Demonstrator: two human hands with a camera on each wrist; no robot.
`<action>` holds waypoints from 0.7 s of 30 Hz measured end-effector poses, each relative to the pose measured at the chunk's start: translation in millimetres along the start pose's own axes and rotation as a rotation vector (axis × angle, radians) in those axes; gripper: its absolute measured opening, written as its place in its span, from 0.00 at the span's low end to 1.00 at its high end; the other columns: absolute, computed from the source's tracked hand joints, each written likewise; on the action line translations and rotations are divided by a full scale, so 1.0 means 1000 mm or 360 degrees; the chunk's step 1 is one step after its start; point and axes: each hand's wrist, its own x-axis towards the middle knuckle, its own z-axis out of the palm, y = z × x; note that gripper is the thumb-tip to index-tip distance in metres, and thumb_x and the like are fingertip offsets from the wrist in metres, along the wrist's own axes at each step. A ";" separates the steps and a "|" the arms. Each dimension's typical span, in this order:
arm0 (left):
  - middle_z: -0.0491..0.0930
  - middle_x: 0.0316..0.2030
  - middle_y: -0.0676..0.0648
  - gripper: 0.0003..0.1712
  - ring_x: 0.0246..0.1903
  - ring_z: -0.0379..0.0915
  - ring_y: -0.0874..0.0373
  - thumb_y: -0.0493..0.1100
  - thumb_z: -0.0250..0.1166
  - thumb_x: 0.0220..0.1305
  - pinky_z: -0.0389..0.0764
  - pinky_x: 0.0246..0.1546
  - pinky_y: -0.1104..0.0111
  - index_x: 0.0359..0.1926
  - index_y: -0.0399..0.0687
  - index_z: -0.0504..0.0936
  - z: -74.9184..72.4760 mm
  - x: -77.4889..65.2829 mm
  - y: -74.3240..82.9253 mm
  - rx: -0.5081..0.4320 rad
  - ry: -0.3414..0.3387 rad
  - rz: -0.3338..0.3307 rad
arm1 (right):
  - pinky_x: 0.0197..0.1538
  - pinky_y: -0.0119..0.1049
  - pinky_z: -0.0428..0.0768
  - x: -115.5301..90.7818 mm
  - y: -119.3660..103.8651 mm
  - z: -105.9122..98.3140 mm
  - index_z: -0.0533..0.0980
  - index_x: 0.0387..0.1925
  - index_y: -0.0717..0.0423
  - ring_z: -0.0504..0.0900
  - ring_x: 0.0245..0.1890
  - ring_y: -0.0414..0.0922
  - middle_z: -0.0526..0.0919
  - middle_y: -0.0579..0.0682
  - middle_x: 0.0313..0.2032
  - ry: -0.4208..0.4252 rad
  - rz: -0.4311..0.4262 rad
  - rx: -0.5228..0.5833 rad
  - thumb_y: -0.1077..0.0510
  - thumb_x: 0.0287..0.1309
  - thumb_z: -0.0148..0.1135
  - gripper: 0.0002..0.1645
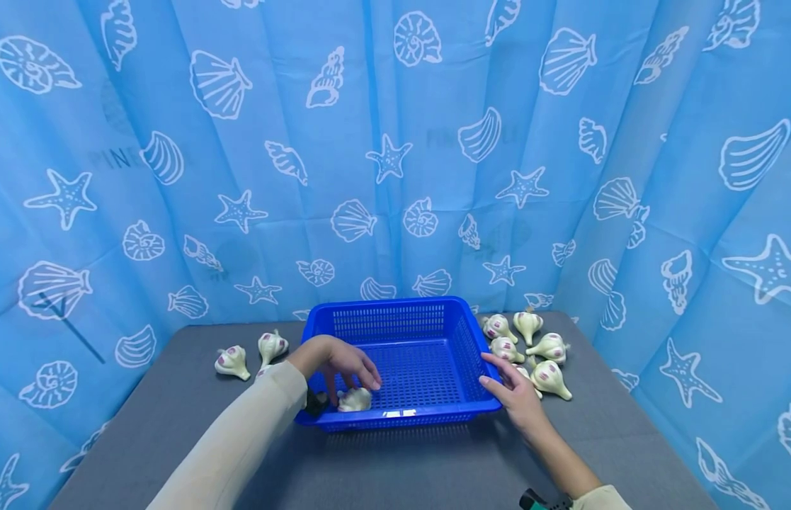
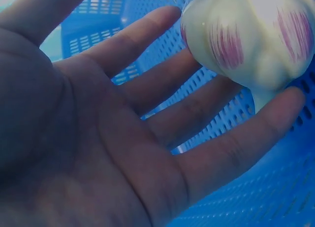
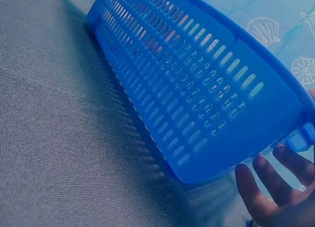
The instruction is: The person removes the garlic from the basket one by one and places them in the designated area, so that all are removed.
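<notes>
A blue plastic basket (image 1: 395, 409) with slotted walls stands on the grey-covered table. My left hand (image 1: 349, 365) reaches down inside its near left corner, fingers spread and fairly straight. At those fingertips is a garlic bulb (image 2: 246, 40), white with purple streaks; in the head view the same garlic bulb (image 1: 355, 400) sits low by the near wall. My right hand (image 1: 519, 397) holds the basket's right rim, its thumb over the edge. From the right wrist view, several fingers (image 3: 263, 180) lie against the outer wall below the rim.
Several garlic bulbs (image 1: 550, 379) cluster right of the basket, some partly behind the right hand. To the left lie garlic bulbs (image 1: 232, 362), one mostly hidden by the left sleeve (image 1: 242, 432). A blue shell-patterned curtain (image 1: 382, 177) surrounds the grey table (image 1: 395, 467).
</notes>
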 end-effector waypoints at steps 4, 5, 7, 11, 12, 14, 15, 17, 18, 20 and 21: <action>0.74 0.56 0.40 0.26 0.59 0.67 0.39 0.48 0.67 0.62 0.80 0.42 0.45 0.59 0.46 0.77 0.000 0.000 0.001 0.0017 -0.0027 -0.0004 | 0.51 0.22 0.71 0.000 0.001 0.000 0.70 0.64 0.62 0.68 0.62 0.57 0.68 0.64 0.65 -0.0002 0.0016 0.0007 0.62 0.64 0.61 0.28; 0.74 0.55 0.40 0.25 0.58 0.68 0.40 0.46 0.67 0.62 0.80 0.42 0.45 0.59 0.46 0.77 0.000 0.001 0.001 0.0029 -0.0036 -0.0004 | 0.51 0.22 0.71 0.000 0.001 0.000 0.70 0.64 0.62 0.68 0.62 0.56 0.68 0.64 0.65 -0.0002 0.0018 0.0007 0.62 0.64 0.61 0.28; 0.76 0.53 0.41 0.24 0.56 0.70 0.42 0.44 0.68 0.61 0.80 0.43 0.47 0.58 0.46 0.78 0.000 0.001 0.001 0.0056 -0.0048 -0.0005 | 0.51 0.22 0.71 0.000 0.002 0.000 0.70 0.64 0.62 0.68 0.61 0.56 0.68 0.63 0.65 -0.0004 0.0024 0.0014 0.61 0.64 0.62 0.28; 0.79 0.47 0.43 0.19 0.50 0.74 0.47 0.39 0.70 0.59 0.81 0.42 0.51 0.52 0.44 0.81 0.001 0.003 0.001 0.0129 -0.0057 0.0007 | 0.50 0.23 0.72 0.000 0.003 0.000 0.70 0.64 0.61 0.69 0.60 0.56 0.68 0.64 0.64 -0.0012 0.0034 0.0015 0.61 0.64 0.61 0.28; 0.79 0.46 0.44 0.18 0.49 0.75 0.48 0.37 0.70 0.58 0.82 0.42 0.51 0.50 0.44 0.82 0.001 0.003 0.001 0.0143 -0.0055 0.0008 | 0.50 0.23 0.73 0.000 0.003 -0.001 0.69 0.64 0.61 0.69 0.60 0.56 0.68 0.64 0.64 -0.0016 0.0039 0.0014 0.61 0.64 0.61 0.28; 0.80 0.44 0.44 0.15 0.46 0.76 0.49 0.36 0.70 0.58 0.82 0.42 0.52 0.47 0.44 0.83 0.001 0.004 0.000 0.0163 -0.0049 0.0008 | 0.49 0.24 0.73 -0.001 0.002 -0.001 0.69 0.64 0.61 0.70 0.60 0.56 0.68 0.64 0.64 -0.0018 0.0042 0.0011 0.61 0.64 0.61 0.28; 0.81 0.44 0.44 0.13 0.45 0.76 0.49 0.35 0.70 0.58 0.82 0.41 0.52 0.46 0.44 0.83 0.001 0.004 0.000 0.0171 -0.0044 0.0005 | 0.49 0.24 0.73 -0.001 0.002 -0.001 0.69 0.64 0.61 0.70 0.60 0.56 0.68 0.64 0.64 -0.0020 0.0044 0.0014 0.61 0.64 0.61 0.28; 0.81 0.43 0.44 0.12 0.44 0.76 0.50 0.35 0.70 0.58 0.82 0.42 0.53 0.44 0.44 0.83 0.001 0.004 0.001 0.0178 -0.0044 -0.0006 | 0.48 0.25 0.74 0.000 0.002 -0.001 0.69 0.64 0.60 0.70 0.59 0.57 0.68 0.64 0.64 -0.0024 0.0046 0.0017 0.61 0.64 0.61 0.28; 0.81 0.43 0.44 0.12 0.44 0.77 0.50 0.35 0.70 0.58 0.82 0.41 0.53 0.44 0.44 0.83 0.002 0.004 0.001 0.0179 -0.0044 -0.0009 | 0.48 0.25 0.75 0.000 0.003 -0.001 0.69 0.64 0.60 0.70 0.59 0.57 0.69 0.64 0.64 -0.0026 0.0048 0.0022 0.61 0.64 0.61 0.28; 0.80 0.43 0.43 0.12 0.43 0.77 0.49 0.35 0.70 0.57 0.82 0.41 0.53 0.43 0.44 0.83 0.003 0.004 0.002 0.0178 -0.0040 -0.0014 | 0.47 0.26 0.75 0.000 0.003 -0.001 0.69 0.64 0.60 0.71 0.58 0.57 0.69 0.65 0.64 -0.0027 0.0050 0.0032 0.61 0.64 0.61 0.28; 0.80 0.43 0.43 0.12 0.43 0.77 0.49 0.35 0.70 0.57 0.82 0.40 0.53 0.43 0.44 0.83 0.003 0.005 0.002 0.0178 -0.0040 -0.0019 | 0.47 0.26 0.76 0.000 0.003 -0.001 0.69 0.64 0.61 0.71 0.58 0.57 0.69 0.65 0.64 -0.0028 0.0048 0.0037 0.61 0.64 0.61 0.28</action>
